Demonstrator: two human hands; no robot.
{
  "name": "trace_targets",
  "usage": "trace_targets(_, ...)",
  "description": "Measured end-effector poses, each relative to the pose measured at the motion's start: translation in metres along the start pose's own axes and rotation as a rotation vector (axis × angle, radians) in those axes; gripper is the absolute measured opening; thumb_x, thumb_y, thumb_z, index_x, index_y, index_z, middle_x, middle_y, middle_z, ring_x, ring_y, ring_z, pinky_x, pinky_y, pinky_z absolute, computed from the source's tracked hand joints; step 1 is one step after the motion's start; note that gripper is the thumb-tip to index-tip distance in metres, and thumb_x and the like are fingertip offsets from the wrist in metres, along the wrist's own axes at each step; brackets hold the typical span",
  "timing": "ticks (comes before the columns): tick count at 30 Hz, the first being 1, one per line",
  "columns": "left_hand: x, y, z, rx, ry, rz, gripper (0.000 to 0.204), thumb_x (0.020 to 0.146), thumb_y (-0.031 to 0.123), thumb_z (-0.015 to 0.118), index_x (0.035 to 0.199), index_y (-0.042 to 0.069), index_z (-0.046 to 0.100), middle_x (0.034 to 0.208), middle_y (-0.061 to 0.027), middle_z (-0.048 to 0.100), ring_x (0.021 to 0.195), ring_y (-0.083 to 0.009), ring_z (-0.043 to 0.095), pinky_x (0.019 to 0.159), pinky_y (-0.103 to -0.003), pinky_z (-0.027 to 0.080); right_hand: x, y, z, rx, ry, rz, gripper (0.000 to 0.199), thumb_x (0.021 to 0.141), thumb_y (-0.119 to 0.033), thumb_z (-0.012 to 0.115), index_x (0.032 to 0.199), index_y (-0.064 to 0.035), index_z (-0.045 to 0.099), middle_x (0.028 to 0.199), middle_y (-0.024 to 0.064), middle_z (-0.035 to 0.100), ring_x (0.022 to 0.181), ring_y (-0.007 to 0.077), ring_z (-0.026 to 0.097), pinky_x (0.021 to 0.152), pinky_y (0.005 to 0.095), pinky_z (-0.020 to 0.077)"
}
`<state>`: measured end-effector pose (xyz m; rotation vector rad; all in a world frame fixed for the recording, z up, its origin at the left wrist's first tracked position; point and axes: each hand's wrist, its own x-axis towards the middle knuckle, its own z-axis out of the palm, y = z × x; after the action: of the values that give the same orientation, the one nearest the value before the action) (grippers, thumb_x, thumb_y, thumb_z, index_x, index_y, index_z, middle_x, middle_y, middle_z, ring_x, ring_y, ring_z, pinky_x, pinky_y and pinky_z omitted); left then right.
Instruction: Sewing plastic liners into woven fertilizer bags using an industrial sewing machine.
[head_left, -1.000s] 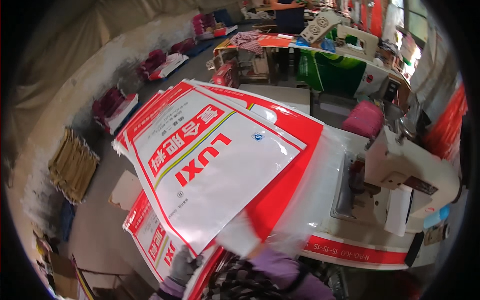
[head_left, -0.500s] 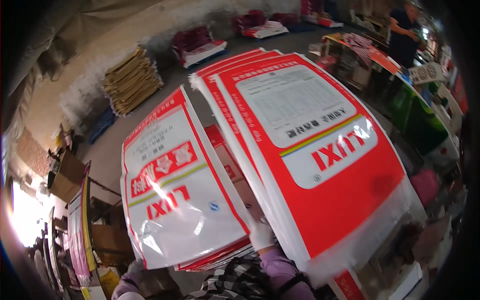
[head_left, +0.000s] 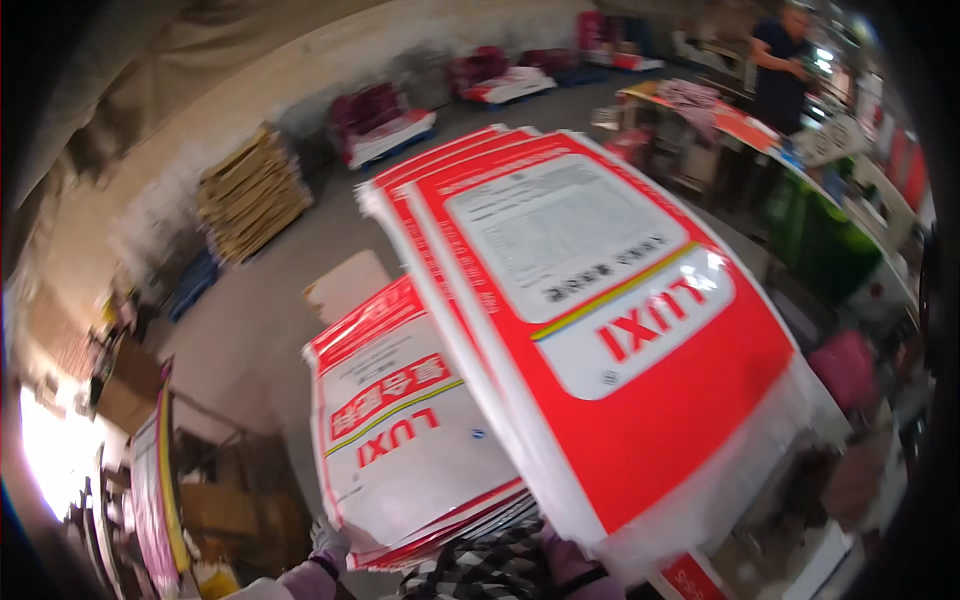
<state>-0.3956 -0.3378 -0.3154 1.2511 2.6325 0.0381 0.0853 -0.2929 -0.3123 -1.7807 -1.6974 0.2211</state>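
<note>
A lower stack of flat white-and-red printed plastic bags (head_left: 395,440) lies in front of me, its top bag flat. At the stack's near left corner is my left hand (head_left: 330,543), in a pale glove, fingers stretched along the bag's edge and seemingly holding nothing. To the right, a higher pile of red-and-white bags (head_left: 650,430) partly covers the lower stack, its clear near end hanging toward me. My right forearm, in a purple sleeve (head_left: 572,568), comes up beside this pile, and the right hand is hidden.
Brown folded sacks (head_left: 253,195) are stacked by the wall. Purple and white bundles (head_left: 375,125) sit on the floor farther back. A cardboard piece (head_left: 347,285) is beyond the lower stack. Another person (head_left: 778,70) stands at a bench at the far right. Cartons (head_left: 135,380) are at left.
The white-and-red bag lifted at the left now lies flat on the lower stack. My left hand has shifted right with the bag's corner; my right hand has gone out of sight. The view has shifted.
</note>
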Motion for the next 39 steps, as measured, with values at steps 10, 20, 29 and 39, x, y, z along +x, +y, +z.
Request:
trace_targets(10, -0.294, 0.463, -0.102, -0.386, -0.255, 1.86, 0.033, 0.074, 0.041, 0.067, 0.088, 0.012, 0.067, 0.09, -0.0061, 0.062, 0.096, -0.0251, 0.058, 0.089, -0.049, 0.038, -0.039, -0.091, -0.11, 0.302, -0.329, -0.169, 0.028, 0.09, -0.023, 0.051, 0.112, -0.0073, 0.059, 0.109, 0.0133, 0.063, 0.102, 0.0292, 0.06, 0.089, 0.035, 0.0471)
trace_targets(20, -0.27, 0.48, -0.099, -0.54, -1.242, 1.229, 0.016, 0.085, 0.012, 0.066, 0.098, 0.003, 0.071, 0.078, -0.002, 0.068, 0.07, -0.0057, 0.058, 0.063, -0.023, 0.047, -0.02, 0.002, -0.258, 0.396, 0.412, 0.448, 0.024, 0.095, -0.021, 0.05, 0.087, 0.0004, 0.059, 0.074, 0.0155, 0.061, 0.07, 0.027, 0.061, 0.063, 0.038, 0.0469)
trace_targets(29, -0.257, 0.483, -0.15, -0.886, -1.257, 1.113, 0.012, 0.082, -0.003, 0.059, 0.089, -0.005, 0.068, 0.083, -0.0042, 0.066, 0.077, -0.0098, 0.06, 0.072, -0.024, 0.05, -0.033, 0.002, -0.228, -0.011, 0.188, 0.659, 0.027, 0.084, -0.027, 0.059, 0.075, -0.0014, 0.059, 0.073, 0.0195, 0.059, 0.07, 0.0376, 0.058, 0.065, 0.0467, 0.0455)
trace_targets(39, -0.248, 0.484, -0.134, -1.166, -1.718, 0.893, 0.01, 0.078, 0.001, 0.068, 0.088, -0.003, 0.066, 0.103, -0.0078, 0.062, 0.095, -0.0128, 0.056, 0.087, -0.028, 0.045, 0.042, -0.058, -0.236, 0.751, 0.556, 0.448, 0.018, 0.076, -0.01, 0.075, 0.088, -0.0027, 0.064, 0.082, 0.0081, 0.064, 0.073, 0.0171, 0.061, 0.065, 0.0292, 0.0473)
